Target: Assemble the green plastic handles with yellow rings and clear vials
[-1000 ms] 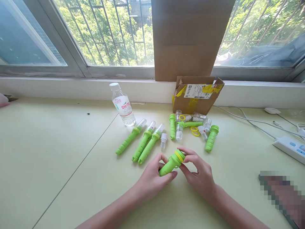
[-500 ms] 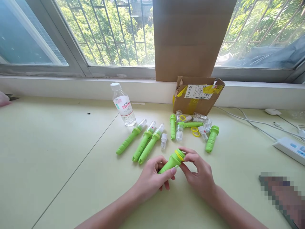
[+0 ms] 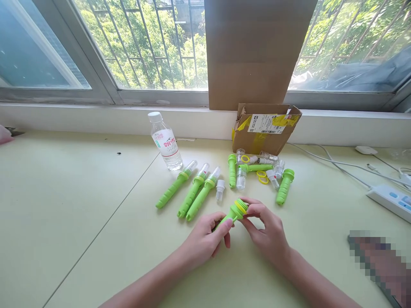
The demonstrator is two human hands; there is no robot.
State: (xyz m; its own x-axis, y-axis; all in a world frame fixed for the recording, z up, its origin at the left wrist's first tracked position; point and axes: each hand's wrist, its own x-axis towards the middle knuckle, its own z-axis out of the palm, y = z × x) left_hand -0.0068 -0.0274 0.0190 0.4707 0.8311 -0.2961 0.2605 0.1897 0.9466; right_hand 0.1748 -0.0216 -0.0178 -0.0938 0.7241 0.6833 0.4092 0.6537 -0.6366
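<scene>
A green plastic tube handle (image 3: 233, 214) lies tilted in my left hand (image 3: 205, 239), its fingers wrapped round the shaft. Around its threaded neck sits a yellow ring (image 3: 241, 207). The thumb and fingers of my right hand (image 3: 268, 229) close on that ring at the neck; the fingertips partly hide it. Just beyond my hands stands a small white-capped clear plastic piece (image 3: 220, 190). To its left, three green handles with clear tops lie side by side, the nearest being one green handle (image 3: 201, 199).
Loose green handles, clear caps and yellow rings (image 3: 263, 177) are heaped before an open cardboard box (image 3: 258, 139). A water bottle (image 3: 167, 147) stands at back left. On the right are a power strip (image 3: 390, 201), cables and a blurred phone-like object (image 3: 382, 265).
The green handle has turned slightly in my left hand, and my left thumb has shifted up along it. My right hand stays at the yellow ring.
</scene>
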